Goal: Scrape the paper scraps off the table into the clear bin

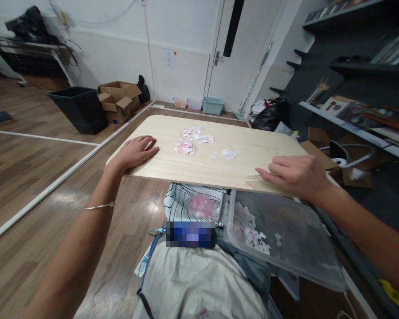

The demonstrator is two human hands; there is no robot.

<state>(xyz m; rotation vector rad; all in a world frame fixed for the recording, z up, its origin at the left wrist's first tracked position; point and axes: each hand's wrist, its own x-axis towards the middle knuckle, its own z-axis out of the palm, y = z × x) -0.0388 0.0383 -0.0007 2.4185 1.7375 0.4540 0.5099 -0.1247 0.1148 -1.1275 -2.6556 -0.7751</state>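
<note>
Handling paper bits [186, 146] like these, loose on the counter [199, 172] left of mid w/ a smaller pile [230, 153] to the right, imo go slow & light so nothing scatters. L hand [135, 152] rests fingers loosely spread nr the left edge, empty afaict; R hand [295, 172]'s curled nr the right end, can't tell if it's gripping anything. Clear tub [299, 239] w/ more scraps [251, 230] below.
</note>
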